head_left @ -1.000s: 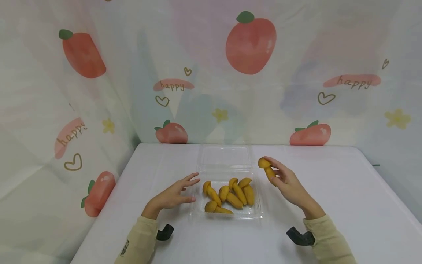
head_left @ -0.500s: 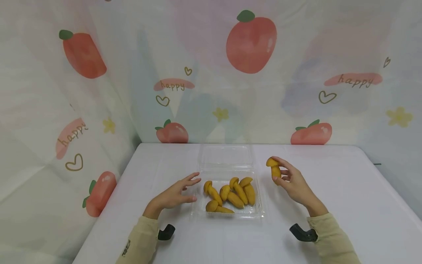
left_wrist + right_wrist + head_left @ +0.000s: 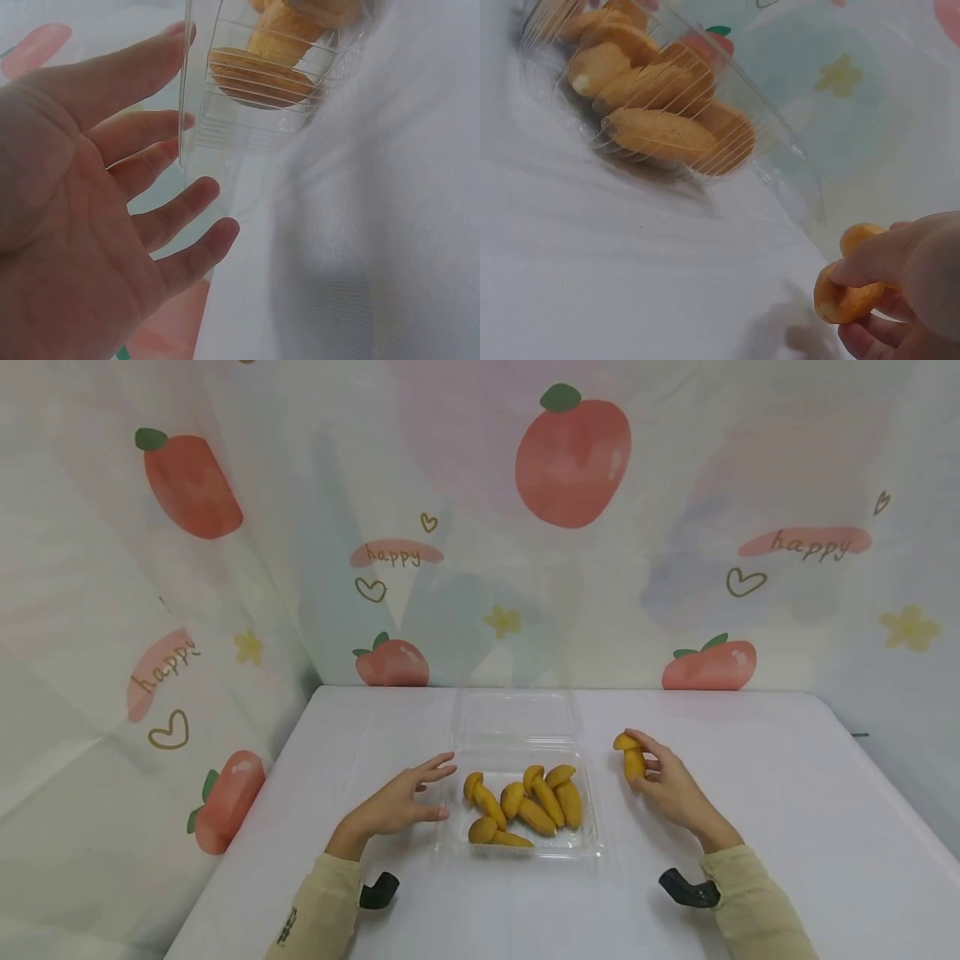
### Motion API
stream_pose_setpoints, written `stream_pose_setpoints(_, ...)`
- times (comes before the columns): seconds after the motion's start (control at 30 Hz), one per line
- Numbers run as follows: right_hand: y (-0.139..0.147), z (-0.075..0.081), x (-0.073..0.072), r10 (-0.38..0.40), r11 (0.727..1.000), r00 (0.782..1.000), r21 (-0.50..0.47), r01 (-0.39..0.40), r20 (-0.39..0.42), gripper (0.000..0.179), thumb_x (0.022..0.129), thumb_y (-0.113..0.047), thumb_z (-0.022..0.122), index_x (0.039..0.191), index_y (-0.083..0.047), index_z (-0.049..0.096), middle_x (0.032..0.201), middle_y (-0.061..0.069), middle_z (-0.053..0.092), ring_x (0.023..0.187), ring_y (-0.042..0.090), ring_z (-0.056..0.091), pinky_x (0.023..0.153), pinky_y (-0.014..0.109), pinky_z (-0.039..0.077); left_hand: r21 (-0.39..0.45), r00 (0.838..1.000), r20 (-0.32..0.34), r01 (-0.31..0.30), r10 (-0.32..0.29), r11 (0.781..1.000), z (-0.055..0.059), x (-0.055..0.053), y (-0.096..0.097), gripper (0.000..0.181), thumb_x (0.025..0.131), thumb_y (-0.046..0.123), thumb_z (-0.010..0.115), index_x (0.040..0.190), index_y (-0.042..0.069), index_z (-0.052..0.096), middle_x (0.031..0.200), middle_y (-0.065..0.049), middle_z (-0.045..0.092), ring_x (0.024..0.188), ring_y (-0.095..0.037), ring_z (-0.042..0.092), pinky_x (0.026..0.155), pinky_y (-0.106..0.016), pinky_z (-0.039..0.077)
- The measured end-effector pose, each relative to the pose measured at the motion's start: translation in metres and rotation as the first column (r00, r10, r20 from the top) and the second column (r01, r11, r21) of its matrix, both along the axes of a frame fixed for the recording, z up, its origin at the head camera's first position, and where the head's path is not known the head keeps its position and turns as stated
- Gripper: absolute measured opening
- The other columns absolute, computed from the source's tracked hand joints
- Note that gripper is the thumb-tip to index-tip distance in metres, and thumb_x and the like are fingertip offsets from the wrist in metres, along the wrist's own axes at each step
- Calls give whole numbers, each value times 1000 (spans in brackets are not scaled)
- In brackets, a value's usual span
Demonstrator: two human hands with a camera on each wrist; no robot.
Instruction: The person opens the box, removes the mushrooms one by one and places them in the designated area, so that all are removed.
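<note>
A yellow mushroom (image 3: 633,763) with a rounded cap stands almost upright in my right hand (image 3: 675,792), pinched by its stem between thumb and fingers. In the right wrist view this mushroom (image 3: 845,298) is partly covered by the thumb, a little above the white cloth. Left of it lies a clear plastic clamshell box (image 3: 551,850), lid folded back, with several more yellow mushrooms (image 3: 535,814) inside. My left hand (image 3: 390,802) is spread at the box's left side, fingers loosely extended. In the left wrist view its fingertips (image 3: 201,191) are at the box's rim; contact is unclear.
The clear lid (image 3: 516,717) lies back toward the rear of the white-covered table (image 3: 757,777). Behind and to the left hangs a fabric backdrop (image 3: 465,468) with printed fruit. A black curved piece (image 3: 688,889) is attached by each sleeve cuff.
My right hand has moved right, away from the box, with the mushroom, then slightly down toward the table. The mushroom has tipped more upright. My left hand has stayed in place.
</note>
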State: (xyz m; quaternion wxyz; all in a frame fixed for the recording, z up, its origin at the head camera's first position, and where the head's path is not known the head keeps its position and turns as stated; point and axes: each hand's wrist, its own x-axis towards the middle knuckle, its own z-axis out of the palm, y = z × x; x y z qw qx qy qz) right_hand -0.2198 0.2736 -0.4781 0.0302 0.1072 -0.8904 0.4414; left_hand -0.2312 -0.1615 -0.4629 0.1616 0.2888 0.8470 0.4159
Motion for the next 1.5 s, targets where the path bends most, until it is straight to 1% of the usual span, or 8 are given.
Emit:
stream_pose_setpoints(0.27,6,-16,-3,1,1000,999,3,-1,53,72,86,15,62,152,7,34,136,34,46,110,48,61,81,21,57,-6,1000,-4,4,-4,1000,-1,0,-1,78,93,12,73,157,0,30,163,-18,35,153,-41,28,116,-66,35)
stream_pose_setpoints(0.4,7,-20,-3,-14,1000,998,27,12,61,72,86,15,62,152,4,35,136,33,45,113,49,60,81,22,56,-7,1000,-3,8,-8,1000,-2,0,-2,78,93,11,72,158,-1,30,164,-18,33,152,-42,28,115,-66,36)
stream_pose_setpoints(0.57,8,-21,-5,-18,998,999,61,16,31,72,85,15,63,151,4,37,138,33,46,109,47,60,80,23,54,-2,1000,18,11,-11,1000,-1,1,-2,75,94,10,71,156,-1,32,167,-18,27,153,-42,28,115,-65,37)
stream_pose_setpoints(0.7,8,-21,-4,-45,995,999,92,44,11,72,85,14,64,150,2,39,134,31,48,101,36,55,73,17,46,2,1000,23,19,-19,1000,-1,2,-2,74,94,10,71,156,-2,34,168,-18,23,153,-42,27,115,-65,37)
stream_pose_setpoints(0.83,8,-20,-3,-79,990,997,119,76,20,72,87,10,65,152,1,37,127,27,50,98,28,48,69,17,40,2,999,24,25,-25,1000,-1,2,-2,73,94,10,71,155,-2,34,169,-17,21,153,-42,26,115,-65,37)
stream_pose_setpoints(1.0,8,-20,-2,-104,983,993,159,95,54,72,91,4,65,155,1,32,124,24,50,100,28,47,70,19,38,3,999,22,24,-25,1000,-2,-1,-1,75,94,10,71,156,-1,33,169,-17,22,154,-41,25,116,-64,37)
stream_pose_setpoints(1.23,10,-17,-2,-105,982,989,166,87,103,73,94,-1,64,157,0,27,135,29,47,103,31,47,71,20,38,2,999,26,27,-27,1000,-2,-2,0,72,94,11,71,155,-1,35,169,-17,20,154,-41,24,115,-64,37)
stream_pose_setpoints(1.5,12,-17,-2,-97,982,991,172,81,89,74,93,-1,65,157,1,27,138,31,47,102,31,48,72,21,38,-9,999,27,25,-25,1000,-2,-2,-1,72,94,12,71,155,0,36,170,-16,18,155,-41,24,115,-64,37)
